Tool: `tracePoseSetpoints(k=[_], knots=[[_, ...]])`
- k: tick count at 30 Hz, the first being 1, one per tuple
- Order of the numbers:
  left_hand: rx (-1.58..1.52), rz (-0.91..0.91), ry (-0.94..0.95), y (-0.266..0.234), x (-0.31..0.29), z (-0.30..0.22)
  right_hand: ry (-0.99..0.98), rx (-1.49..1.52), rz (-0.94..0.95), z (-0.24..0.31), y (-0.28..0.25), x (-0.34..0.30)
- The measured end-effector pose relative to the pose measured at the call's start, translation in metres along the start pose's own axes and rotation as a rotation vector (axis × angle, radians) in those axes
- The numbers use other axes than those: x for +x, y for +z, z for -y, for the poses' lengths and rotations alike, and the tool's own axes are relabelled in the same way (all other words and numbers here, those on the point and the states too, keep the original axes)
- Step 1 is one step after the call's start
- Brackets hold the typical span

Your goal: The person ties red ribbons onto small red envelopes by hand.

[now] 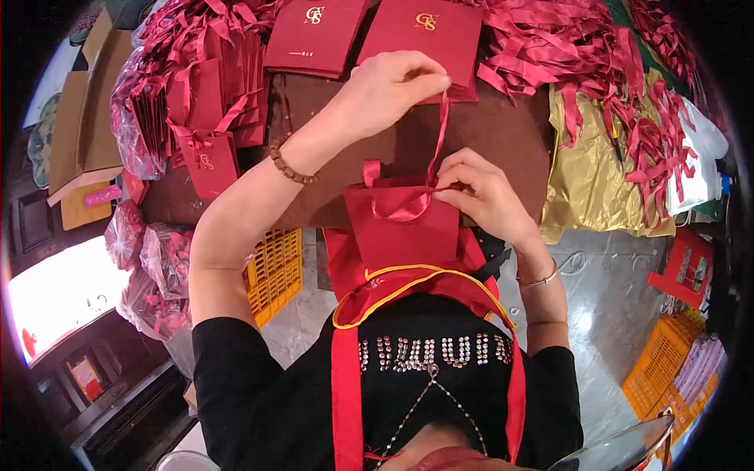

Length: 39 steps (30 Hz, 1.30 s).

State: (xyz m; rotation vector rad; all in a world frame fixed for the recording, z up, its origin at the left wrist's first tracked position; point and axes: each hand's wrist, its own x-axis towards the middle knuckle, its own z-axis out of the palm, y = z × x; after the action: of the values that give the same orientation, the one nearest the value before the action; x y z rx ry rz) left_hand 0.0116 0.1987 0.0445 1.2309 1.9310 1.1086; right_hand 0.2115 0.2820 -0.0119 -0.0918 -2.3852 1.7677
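Note:
A small red paper gift bag [402, 229] rests upright against me at the table's near edge. My left hand [397, 85] is raised above it, thumb and fingers pinching the upper end of a red satin ribbon [441, 129] that runs taut down to the bag's rim. At the rim's right corner, my right hand [481, 192] closes its thumb and fingertips on the lower part of the ribbon. A ribbon loop [402, 210] droops across the bag's front. Another short ribbon piece [371, 171] sticks up at the rim's left corner.
Two stacks of larger red bags [314, 35] lie on the brown table [503, 133]. Upright red bags [206, 94] crowd the left. Heaped red ribbons [550, 47] fill the far right, above gold wrapping [585, 165]. A yellow crate [275, 275] stands below the table.

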Motion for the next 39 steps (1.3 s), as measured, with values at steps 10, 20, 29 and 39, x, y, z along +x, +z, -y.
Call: tracePoseSetpoints(k=[10,20,29,39], knots=[[0.262,0.255,-0.241,-0.019,-0.047,0.029,0.195,-0.005,-0.115,0.002,-0.011,0.004],[-1.049,-0.457,-0.324,-0.013,-0.054,0.070,0.130,0.101,-0.122,0.016,-0.001,0.002],[-0.863,-0.188,-0.245,-0.019,-0.070,0.064,0.081,0.107,-0.406,0.007,-0.018,0.000],[-1.739,0.509,-0.138,0.068,-0.090,0.033,-0.205,0.583,-0.404,-0.016,0.004,0.029]])
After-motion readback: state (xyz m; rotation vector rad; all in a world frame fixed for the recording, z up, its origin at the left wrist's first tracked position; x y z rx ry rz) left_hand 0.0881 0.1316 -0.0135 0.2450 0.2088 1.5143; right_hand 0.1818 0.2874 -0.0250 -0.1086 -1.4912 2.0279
